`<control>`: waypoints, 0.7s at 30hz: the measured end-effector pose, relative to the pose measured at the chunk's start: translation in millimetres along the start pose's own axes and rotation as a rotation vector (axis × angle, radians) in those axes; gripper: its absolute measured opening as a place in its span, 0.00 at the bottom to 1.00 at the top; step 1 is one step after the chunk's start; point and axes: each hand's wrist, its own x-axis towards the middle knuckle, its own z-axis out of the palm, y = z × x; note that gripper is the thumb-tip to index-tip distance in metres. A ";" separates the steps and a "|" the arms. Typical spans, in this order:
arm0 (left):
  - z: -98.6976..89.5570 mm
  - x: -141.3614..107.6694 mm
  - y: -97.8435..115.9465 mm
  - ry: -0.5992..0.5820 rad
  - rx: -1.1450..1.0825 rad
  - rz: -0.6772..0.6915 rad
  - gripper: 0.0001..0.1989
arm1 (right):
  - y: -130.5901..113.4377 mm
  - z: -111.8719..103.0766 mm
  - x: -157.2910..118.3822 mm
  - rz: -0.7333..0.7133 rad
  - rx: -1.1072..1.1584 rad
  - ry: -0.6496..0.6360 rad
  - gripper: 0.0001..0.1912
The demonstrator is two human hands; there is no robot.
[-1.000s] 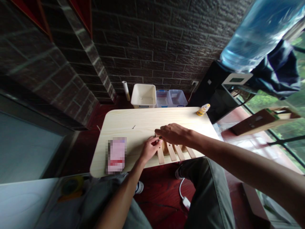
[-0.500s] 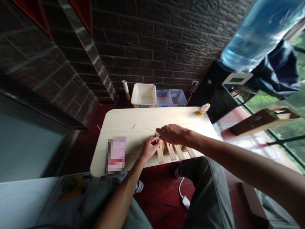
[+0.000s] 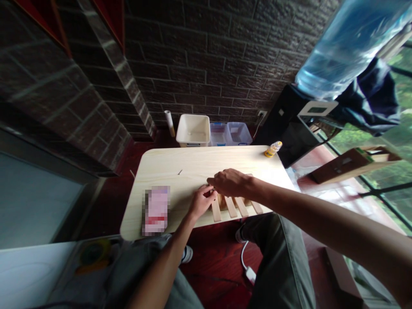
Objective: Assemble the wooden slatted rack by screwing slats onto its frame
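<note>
On the near side of the pale table [image 3: 167, 159] lies a wooden piece with several slats [image 3: 232, 207]. My left hand [image 3: 201, 199] is at its left end, thumb and fingertips pinched together. Over the same end, my right hand [image 3: 229, 182] is closed, its fingers meeting those of the left. Whatever small thing sits between the fingertips is too small and covered to name. The right hand and forearm hide the far part of the slatted piece.
A small dark thin piece [image 3: 180, 172] lies on the table, and a blurred-out pink item [image 3: 156, 210] at its left. A yellow-labelled bottle [image 3: 273, 149] stands at the far right corner. Behind are a cream bin [image 3: 193, 139] and clear bins [image 3: 238, 133]. A water dispenser [image 3: 302, 139] stands right.
My right hand has shifted slightly left, its fingers still by the left hand's fingertips. The left hand and slatted piece look nearly the same; the view has moved a little.
</note>
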 end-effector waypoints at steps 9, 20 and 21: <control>0.7 -1.6 0.0 0.002 -0.026 -0.041 0.10 | 1.6 1.2 -1.0 0.071 0.076 0.026 0.13; 1.1 -1.0 -3.6 0.013 0.010 0.020 0.09 | 2.1 -1.7 -5.5 0.015 0.016 0.013 0.11; 1.2 -1.1 -4.3 0.010 0.009 0.022 0.10 | 2.7 1.0 -5.4 0.015 0.013 0.019 0.11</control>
